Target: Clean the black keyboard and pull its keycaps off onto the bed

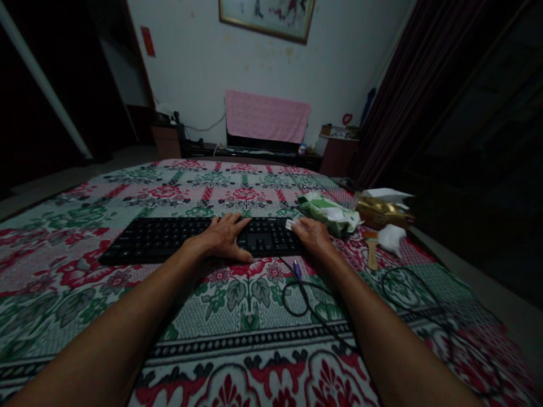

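A black keyboard (169,237) lies on a bed covered with a red and green floral spread (237,316). My left hand (224,237) rests flat on the keys right of the middle, fingers spread. At the keyboard's right end, my right hand (311,234) pinches a small white wipe (290,224) against the keys. The keyboard's black cable (305,294) loops over the spread between my forearms, with a purple plug (297,270) lying beside it.
A green and white wipe packet (328,210) lies just right of the keyboard. Beyond it are a gold packet (379,211), a crumpled white tissue (391,237) and a small wooden-handled brush (372,249). A low cabinet with a pink cloth (266,116) stands by the far wall.
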A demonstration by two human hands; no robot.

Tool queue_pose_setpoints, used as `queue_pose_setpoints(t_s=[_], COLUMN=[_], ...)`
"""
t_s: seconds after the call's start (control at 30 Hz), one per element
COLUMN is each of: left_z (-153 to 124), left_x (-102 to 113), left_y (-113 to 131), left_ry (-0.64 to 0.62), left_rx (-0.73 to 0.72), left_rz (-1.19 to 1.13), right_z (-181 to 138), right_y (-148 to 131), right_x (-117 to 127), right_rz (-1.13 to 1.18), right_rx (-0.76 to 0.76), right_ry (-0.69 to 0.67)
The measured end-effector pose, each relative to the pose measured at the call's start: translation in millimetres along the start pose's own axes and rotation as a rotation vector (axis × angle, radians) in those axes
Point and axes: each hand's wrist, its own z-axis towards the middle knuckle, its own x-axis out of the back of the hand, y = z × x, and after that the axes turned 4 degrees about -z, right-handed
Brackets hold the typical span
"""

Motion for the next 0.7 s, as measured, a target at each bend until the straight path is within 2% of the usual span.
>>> queue_pose_setpoints(t_s=[0.27,0.47,0.7], left_z=[-0.7,-0.5,-2.5], left_x=[2.3,1.7,4.9], left_y=[1.6,1.5,4.2], left_ry=[-0.022,-0.01,-0.022], left_rx=[0.018,0.011,0.016], left_rz=[-0.013,-0.005,-0.007], right_z=[1.4,1.7,0.7], right_y=[-5.6,-6.7,-6.7], right_x=[10.3,4.0,8.9], right_rz=[-0.026,-0.042,-0.033], right_rx=[-0.034,-0.129,-0.059], right_ry=[-0.07,-0.028,-0.066])
